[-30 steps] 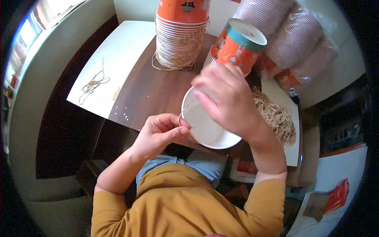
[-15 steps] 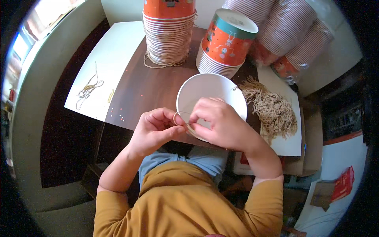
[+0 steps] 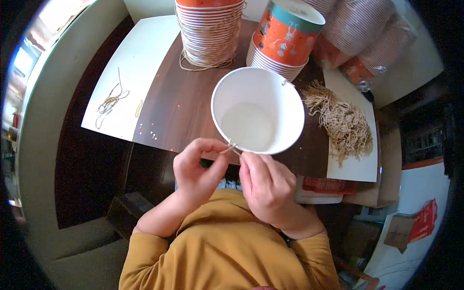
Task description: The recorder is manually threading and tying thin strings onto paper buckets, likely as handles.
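A thin tan cord (image 3: pixel 234 148) crosses over itself at the near rim of a white paper bucket (image 3: pixel 229 92). Pinched on its left part is my left hand (image 3: pixel 198 169), thumb and forefinger together. My right hand (image 3: pixel 268 186) grips the other part, just right of the crossing, with its fingers curled in. The bucket stands with its open top toward me, and its white inside shows nothing in it. At its far right rim a small bit of cord (image 3: pixel 284 83) pokes through. Whether the cord in my hands passes through the bucket's wall, I cannot tell.
A bundle of tan cords (image 3: pixel 343 121) lies on the right. Behind stand a tall stack of buckets with cords (image 3: pixel 210 36) and an orange-and-green bucket stack (image 3: pixel 285 41). Plastic-wrapped stacks (image 3: pixel 360 29) fill the back right. Loose string (image 3: pixel 110 104) lies left.
My right hand has moved down and back from above the bucket, uncovering its inside. The loop between my hands has become a crossing of cord. The view has shifted slightly.
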A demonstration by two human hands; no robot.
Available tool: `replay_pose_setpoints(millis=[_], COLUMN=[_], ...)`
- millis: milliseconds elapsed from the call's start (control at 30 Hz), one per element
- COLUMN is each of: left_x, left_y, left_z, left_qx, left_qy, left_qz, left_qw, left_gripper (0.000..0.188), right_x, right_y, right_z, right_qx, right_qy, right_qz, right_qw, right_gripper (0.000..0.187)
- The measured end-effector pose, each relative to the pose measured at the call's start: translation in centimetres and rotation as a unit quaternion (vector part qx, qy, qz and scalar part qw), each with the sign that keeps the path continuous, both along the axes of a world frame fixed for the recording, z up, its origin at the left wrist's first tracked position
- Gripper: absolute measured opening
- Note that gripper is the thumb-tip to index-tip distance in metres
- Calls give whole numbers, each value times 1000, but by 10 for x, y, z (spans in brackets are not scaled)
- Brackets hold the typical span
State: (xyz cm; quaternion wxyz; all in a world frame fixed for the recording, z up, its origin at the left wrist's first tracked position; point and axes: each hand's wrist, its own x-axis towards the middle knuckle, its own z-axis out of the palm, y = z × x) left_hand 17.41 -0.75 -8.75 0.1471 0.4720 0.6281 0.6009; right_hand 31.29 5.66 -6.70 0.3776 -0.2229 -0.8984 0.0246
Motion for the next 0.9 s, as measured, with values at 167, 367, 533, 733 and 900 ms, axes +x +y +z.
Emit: replay_pose_setpoints(millis=[167,367,533,733,900], left_x=[-3,-7,-16,-22,-25], left_y=[11,13,9,3,-4], left_z=[-19,-19,-19,-23,-25], left_qx=[39,66,77,101,90], left_qy=[-470,-470,-454,-432,-423], left_qz=[-82,-78,-47,-37,-35], left_qw=[878,877,887,896,901], left_gripper=[8,9,9,11,12], right_x=[-14,-39,-54,-63,-66], right_y=[19,30,33,26,21], right_z=[-23,-29,-43,-34,-37], right_qx=[6,-513,-742,-804,-822], right_qy=[9,198,290,274,281], right_qz=[-21,62,195,228,220], right_qw=[1000,833,572,476,443], right_gripper=[20,13,17,20,20])
